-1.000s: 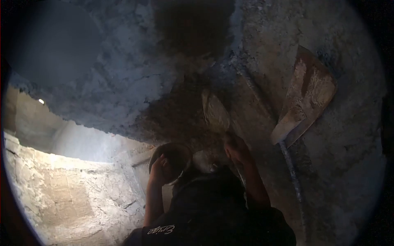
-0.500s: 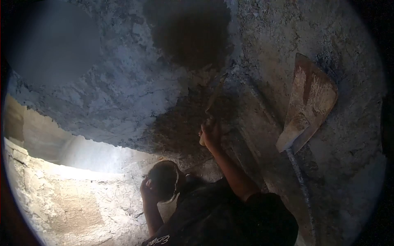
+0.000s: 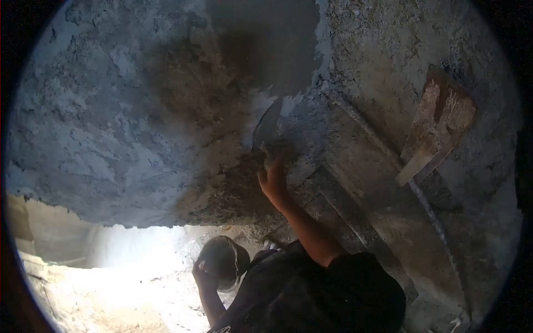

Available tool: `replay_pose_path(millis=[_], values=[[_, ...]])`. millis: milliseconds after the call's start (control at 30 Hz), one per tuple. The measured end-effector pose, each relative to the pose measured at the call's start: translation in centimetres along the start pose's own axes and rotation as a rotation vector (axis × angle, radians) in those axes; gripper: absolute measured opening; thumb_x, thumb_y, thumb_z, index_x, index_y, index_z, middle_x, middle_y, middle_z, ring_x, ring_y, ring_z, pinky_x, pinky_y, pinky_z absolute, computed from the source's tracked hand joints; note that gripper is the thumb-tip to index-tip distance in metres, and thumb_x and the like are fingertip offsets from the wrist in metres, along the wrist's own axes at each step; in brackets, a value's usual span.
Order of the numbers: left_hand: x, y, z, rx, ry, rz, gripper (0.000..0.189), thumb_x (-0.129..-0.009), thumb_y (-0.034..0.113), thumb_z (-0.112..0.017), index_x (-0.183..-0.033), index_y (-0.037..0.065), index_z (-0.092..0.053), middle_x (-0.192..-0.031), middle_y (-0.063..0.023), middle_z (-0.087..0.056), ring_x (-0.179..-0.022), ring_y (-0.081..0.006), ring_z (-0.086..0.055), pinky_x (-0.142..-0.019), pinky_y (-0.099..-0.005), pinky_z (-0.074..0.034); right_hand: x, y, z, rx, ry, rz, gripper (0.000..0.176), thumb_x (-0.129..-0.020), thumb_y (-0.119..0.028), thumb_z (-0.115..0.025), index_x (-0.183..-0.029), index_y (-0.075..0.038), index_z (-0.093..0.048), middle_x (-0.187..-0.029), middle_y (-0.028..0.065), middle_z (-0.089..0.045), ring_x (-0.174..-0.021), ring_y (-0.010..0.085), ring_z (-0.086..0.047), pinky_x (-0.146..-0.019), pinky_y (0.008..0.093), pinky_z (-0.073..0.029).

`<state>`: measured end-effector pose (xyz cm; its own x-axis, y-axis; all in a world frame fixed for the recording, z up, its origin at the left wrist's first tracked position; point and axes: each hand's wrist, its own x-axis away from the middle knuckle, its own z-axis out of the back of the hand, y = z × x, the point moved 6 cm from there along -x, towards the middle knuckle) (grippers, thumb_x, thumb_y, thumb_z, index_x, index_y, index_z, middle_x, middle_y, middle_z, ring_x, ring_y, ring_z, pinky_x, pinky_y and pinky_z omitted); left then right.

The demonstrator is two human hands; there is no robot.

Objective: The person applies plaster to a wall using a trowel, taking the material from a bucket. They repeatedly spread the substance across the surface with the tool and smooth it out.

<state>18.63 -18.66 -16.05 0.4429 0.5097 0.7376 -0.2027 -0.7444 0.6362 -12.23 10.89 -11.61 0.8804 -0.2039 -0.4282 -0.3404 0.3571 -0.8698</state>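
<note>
Bent fingers of my right hand are wrapped round the handle end of a pointed trowel. The trowel's blade lies close against the rough wall surface, beside a smoother, darker grey patch. Lower down, my left hand grips the near side of a round, dark container, held by my body. What the container holds is too dark to make out.
To the right, a broad rusty blade rests by a long rod. A dark, straight-edged piece lies beside my right arm. At the lower left, bright light falls on a cracked, curved surface.
The view has shifted, with the wall edge lower and the rusty blade further right. My right hand has moved slightly left, and the trowel blade now shows its broad face.
</note>
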Motion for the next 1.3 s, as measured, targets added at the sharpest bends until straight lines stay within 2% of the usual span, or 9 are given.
replay_pose_path(millis=[167, 267, 367, 467, 533, 733, 933, 1033, 1300], values=[[-9.1, 1.7, 4.0, -0.248, -0.337, -0.086, 0.016, -0.076, 0.020, -0.047, -0.083, 0.005, -0.049, -0.069, -0.0049, -0.051, -0.067, -0.0173, -0.051, -0.059, -0.0289, -0.043, 6.0, 3.1, -0.8, -0.066, 0.105, -0.026, 0.039, -0.079, -0.016, -0.053, -0.107, 0.005, -0.036, -0.069, 0.0141, -0.045, -0.057, 0.0252, -0.048, -0.048, 0.0386, -0.037], [-9.4, 2.2, 4.4, -0.265, -0.029, 0.137, 0.042, -0.076, 0.038, -0.045, -0.098, 0.003, -0.053, -0.096, -0.0122, -0.055, -0.086, -0.0296, -0.052, -0.073, -0.0427, -0.042, 6.0, 5.2, 0.6, -0.001, 0.056, -0.162, 0.037, -0.080, -0.018, -0.052, -0.104, 0.005, -0.036, -0.065, 0.0100, -0.046, -0.052, 0.0208, -0.048, -0.044, 0.0354, -0.038], [-11.8, 3.1, 5.0, -0.424, -0.190, -0.038, 0.045, -0.076, 0.039, -0.045, -0.103, 0.003, -0.052, -0.100, -0.0123, -0.054, -0.090, -0.0292, -0.050, -0.076, -0.0433, -0.040, 1.6, 5.0, 2.3, -0.430, -0.001, -0.437, 0.070, -0.081, -0.019, -0.051, -0.128, 0.006, -0.006, -0.080, 0.0146, -0.052, -0.054, 0.0154, -0.052, -0.047, 0.0319, -0.044], [-11.5, 2.4, 3.3, -0.221, -0.242, 0.169, 0.046, -0.077, 0.039, -0.044, -0.106, 0.005, -0.051, -0.101, -0.0116, -0.054, -0.091, -0.0290, -0.050, -0.077, -0.0428, -0.040, -2.8, 2.4, 3.7, -0.507, 0.091, -0.388, 0.071, -0.080, -0.018, -0.051, -0.128, 0.008, -0.006, -0.070, 0.0100, -0.051, -0.052, 0.0133, -0.051, -0.046, 0.0297, -0.044], [-10.3, 2.1, 2.7, -0.195, -0.224, 0.154, 0.045, -0.076, 0.037, -0.045, -0.110, 0.006, -0.049, -0.103, -0.0110, -0.054, -0.092, -0.0285, -0.050, -0.076, -0.0416, -0.041, -4.7, -0.3, 3.3, -0.421, 0.055, -0.374, 0.022, -0.078, -0.013, -0.048, -0.093, 0.000, -0.037, -0.060, 0.0070, -0.041, -0.044, 0.0157, -0.041, -0.042, 0.0329, -0.036], [-9.4, 0.3, 0.4, -0.307, -0.137, -0.007, 0.041, -0.076, 0.035, -0.045, -0.107, 0.008, -0.050, -0.102, -0.0076, -0.051, -0.090, -0.0261, -0.049, -0.075, -0.0390, -0.041, 1.4, 4.4, -0.8, -0.227, -0.089, -0.361, 0.041, -0.075, -0.016, -0.055, -0.104, 0.006, -0.037, -0.075, 0.0172, -0.052, -0.053, 0.0284, -0.051, -0.049, 0.0423, -0.038], [-5.2, -1.1, -4.6, -0.333, -0.081, 0.051, 0.046, -0.078, 0.038, -0.046, -0.115, 0.011, -0.043, -0.112, -0.0081, -0.041, -0.095, -0.0213, -0.044, -0.073, -0.0378, -0.040, 2.3, 6.1, 3.1, -0.152, -0.114, -0.171, 0.050, -0.079, -0.011, -0.050, -0.120, -0.001, -0.023, -0.066, 0.0056, -0.045, -0.044, 0.0132, -0.043, -0.039, 0.0295, -0.038], [-7.9, -2.5, -2.9, -0.331, -0.106, 0.032, 0.044, -0.076, 0.038, -0.047, -0.110, 0.010, -0.047, -0.106, -0.0065, -0.046, -0.090, -0.0228, -0.046, -0.073, -0.0395, -0.040, -2.1, 3.2, 6.2, -0.712, 0.024, -0.541, 0.027, -0.079, -0.012, -0.052, -0.098, -0.001, -0.037, -0.073, 0.0091, -0.047, -0.047, 0.0134, -0.044, -0.040, 0.0280, -0.038], [-4.1, -5.0, -5.9, -0.434, -0.199, -0.084, 0.055, -0.077, 0.039, -0.048, -0.122, 0.008, -0.037, -0.122, -0.0099, -0.038, -0.100, -0.0225, -0.045, -0.065, -0.0278, -0.043, -6.9, 2.3, 4.2, 0.056, 0.154, 0.084, 0.044, -0.077, -0.022, -0.053, -0.107, 0.005, -0.033, -0.084, 0.0190, -0.045, -0.074, 0.0358, -0.048, -0.066, 0.0447, -0.039]])
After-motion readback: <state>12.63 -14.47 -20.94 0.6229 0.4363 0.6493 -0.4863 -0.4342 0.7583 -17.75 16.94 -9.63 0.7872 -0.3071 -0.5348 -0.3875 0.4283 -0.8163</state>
